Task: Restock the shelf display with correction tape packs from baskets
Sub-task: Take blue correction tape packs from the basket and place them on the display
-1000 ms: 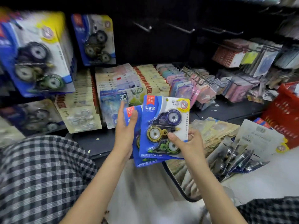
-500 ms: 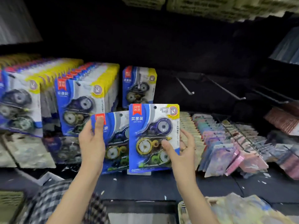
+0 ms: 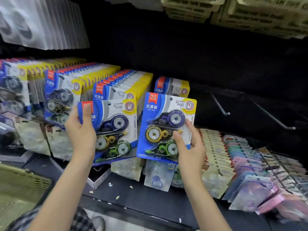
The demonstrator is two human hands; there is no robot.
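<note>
My left hand (image 3: 81, 130) grips a blue correction tape pack (image 3: 115, 130) by its left edge, tilted slightly. My right hand (image 3: 188, 145) holds a second, identical correction tape pack (image 3: 163, 124) upright by its lower right side. Both packs are raised in front of the shelf display. Behind them hang full rows of the same packs (image 3: 116, 84), and one short row (image 3: 173, 87) sits just behind the right pack. Two bare metal hooks (image 3: 221, 105) stick out to the right of that row.
Lower racks carry cream and pastel stationery packs (image 3: 233, 160). A black shelf ledge (image 3: 150, 199) runs below, with bits of debris. An olive basket (image 3: 21, 185) sits at the lower left. Cream boxes (image 3: 233, 14) line the shelf above.
Both hands have lifted the two packs from above the basket up to the hanging rows. The packs have drawn apart, side by side. My view has tilted up toward the shelf.
</note>
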